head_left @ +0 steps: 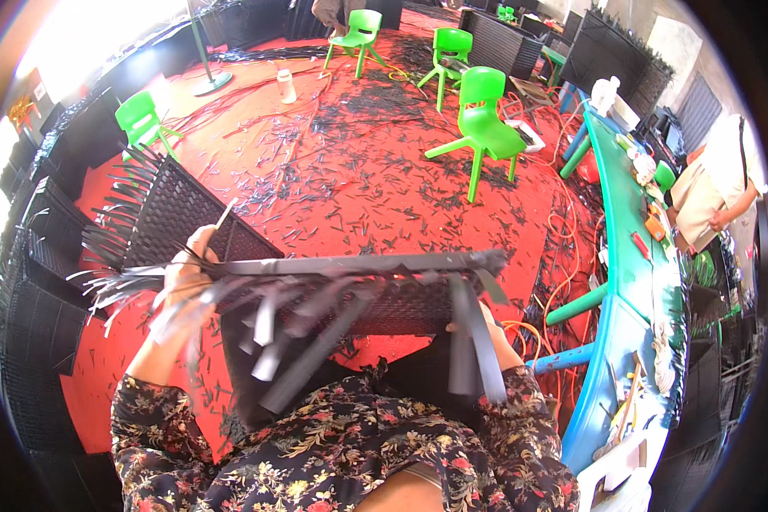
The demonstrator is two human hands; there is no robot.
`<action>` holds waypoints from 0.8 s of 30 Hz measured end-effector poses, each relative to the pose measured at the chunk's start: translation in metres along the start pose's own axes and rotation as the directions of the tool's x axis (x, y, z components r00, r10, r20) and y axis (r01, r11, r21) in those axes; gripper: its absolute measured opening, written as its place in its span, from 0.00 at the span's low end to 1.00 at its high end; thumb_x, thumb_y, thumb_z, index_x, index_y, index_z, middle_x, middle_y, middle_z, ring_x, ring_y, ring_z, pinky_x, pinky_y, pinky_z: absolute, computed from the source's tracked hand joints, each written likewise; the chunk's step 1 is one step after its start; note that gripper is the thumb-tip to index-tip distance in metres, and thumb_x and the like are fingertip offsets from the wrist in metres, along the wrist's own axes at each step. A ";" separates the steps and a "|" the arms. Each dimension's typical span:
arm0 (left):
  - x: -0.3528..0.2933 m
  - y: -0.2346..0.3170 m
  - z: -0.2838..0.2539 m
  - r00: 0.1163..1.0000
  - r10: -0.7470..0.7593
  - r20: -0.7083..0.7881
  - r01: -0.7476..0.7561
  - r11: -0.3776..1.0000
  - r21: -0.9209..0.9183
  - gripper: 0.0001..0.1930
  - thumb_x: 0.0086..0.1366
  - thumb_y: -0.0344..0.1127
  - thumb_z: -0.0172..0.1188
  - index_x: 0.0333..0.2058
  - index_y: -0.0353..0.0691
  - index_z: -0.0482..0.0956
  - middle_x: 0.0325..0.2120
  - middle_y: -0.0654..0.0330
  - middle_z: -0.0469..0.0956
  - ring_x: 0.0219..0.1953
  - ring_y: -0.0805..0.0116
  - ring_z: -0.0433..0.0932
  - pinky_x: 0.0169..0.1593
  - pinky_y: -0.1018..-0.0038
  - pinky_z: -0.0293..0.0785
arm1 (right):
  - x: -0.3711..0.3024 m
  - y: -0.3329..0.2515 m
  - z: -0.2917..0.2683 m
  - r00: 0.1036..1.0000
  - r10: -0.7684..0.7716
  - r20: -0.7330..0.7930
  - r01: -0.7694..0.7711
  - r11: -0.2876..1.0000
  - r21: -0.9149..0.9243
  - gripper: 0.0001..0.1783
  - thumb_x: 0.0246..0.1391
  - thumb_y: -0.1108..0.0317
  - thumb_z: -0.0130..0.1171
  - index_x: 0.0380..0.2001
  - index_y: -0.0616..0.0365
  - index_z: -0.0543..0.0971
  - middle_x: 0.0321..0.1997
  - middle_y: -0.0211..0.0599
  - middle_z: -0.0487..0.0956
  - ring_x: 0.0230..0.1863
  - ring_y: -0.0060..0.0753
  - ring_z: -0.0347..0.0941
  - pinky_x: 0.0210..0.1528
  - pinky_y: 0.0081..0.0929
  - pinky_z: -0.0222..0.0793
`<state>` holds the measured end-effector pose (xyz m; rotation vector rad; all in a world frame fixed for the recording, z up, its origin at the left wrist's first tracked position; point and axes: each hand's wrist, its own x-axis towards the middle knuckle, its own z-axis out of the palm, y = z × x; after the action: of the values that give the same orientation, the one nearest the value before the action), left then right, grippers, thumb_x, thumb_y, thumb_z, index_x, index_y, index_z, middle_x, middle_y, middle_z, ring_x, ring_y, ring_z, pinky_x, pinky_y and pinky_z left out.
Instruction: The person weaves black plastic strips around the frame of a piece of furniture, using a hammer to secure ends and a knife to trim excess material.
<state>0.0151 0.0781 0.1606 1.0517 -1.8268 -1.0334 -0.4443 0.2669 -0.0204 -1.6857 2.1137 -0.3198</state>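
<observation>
A dark woven rattan panel [401,311] with a straight black edge bar is held across my lap. Loose flat strips [316,341] hang from the bar toward me, smeared by motion. My left hand [188,271] is closed at the bar's left end, with a thin pale stick [226,213] pointing up from its fingers. At the panel's right end, my right hand [489,322] grips the side, partly hidden behind the hanging strips. Another woven section [188,209], fringed with uncut strip ends, stands just beyond my left hand.
Black strip scraps litter the red floor [358,183]. Green chairs [486,119] stand ahead, with a clear bottle [287,85] farther left. A curved green-and-blue table [610,213] holding tools runs along the right, a person [717,188] beyond it. Dark woven pieces [51,282] line the left.
</observation>
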 end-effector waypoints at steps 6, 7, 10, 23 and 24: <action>-0.019 0.031 0.035 0.926 0.327 0.188 -0.372 0.705 0.605 0.30 0.48 0.34 0.64 0.52 0.36 0.68 0.22 0.56 0.73 0.25 0.55 0.75 0.29 0.62 0.68 | -0.010 -0.013 -0.033 0.921 -0.282 -0.268 0.387 0.603 0.697 0.25 0.44 0.78 0.66 0.49 0.59 0.74 0.54 0.40 0.73 0.56 0.36 0.69 0.58 0.33 0.66; -0.018 0.033 0.038 0.923 0.317 0.219 -0.383 0.691 0.613 0.32 0.46 0.34 0.61 0.53 0.35 0.67 0.25 0.53 0.76 0.28 0.48 0.76 0.32 0.58 0.69 | -0.011 -0.016 -0.034 0.912 -0.273 -0.307 0.410 0.555 0.724 0.24 0.45 0.78 0.65 0.48 0.58 0.74 0.51 0.37 0.74 0.54 0.34 0.71 0.57 0.32 0.66; -0.016 0.031 0.053 0.765 0.580 0.280 -0.606 0.504 0.615 0.29 0.52 0.30 0.51 0.56 0.31 0.64 0.33 0.50 0.76 0.33 0.52 0.76 0.38 0.62 0.69 | -0.010 -0.023 -0.028 0.947 -0.148 -0.287 0.319 0.289 0.903 0.17 0.54 0.60 0.63 0.42 0.58 0.73 0.31 0.27 0.75 0.27 0.16 0.71 0.30 0.16 0.68; 0.032 -0.006 0.061 0.795 0.550 0.255 -0.566 0.522 0.638 0.30 0.39 0.30 0.59 0.47 0.33 0.71 0.21 0.52 0.73 0.25 0.51 0.75 0.32 0.60 0.70 | 0.016 -0.035 0.019 0.985 -0.028 -0.172 0.172 0.286 0.942 0.34 0.40 0.82 0.64 0.55 0.60 0.70 0.54 0.33 0.72 0.53 0.29 0.68 0.55 0.30 0.67; 0.039 -0.012 0.058 0.797 0.546 0.259 -0.540 0.451 0.711 0.32 0.37 0.30 0.59 0.48 0.34 0.71 0.19 0.52 0.71 0.24 0.49 0.74 0.31 0.59 0.70 | 0.024 -0.037 0.016 0.986 0.032 -0.166 0.142 0.378 0.915 0.35 0.41 0.78 0.66 0.56 0.61 0.69 0.50 0.33 0.74 0.49 0.29 0.70 0.53 0.29 0.67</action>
<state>-0.0474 0.0537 0.1368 0.7614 -2.4296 0.2066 -0.4089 0.2361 -0.0228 -0.9934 1.3871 -1.4169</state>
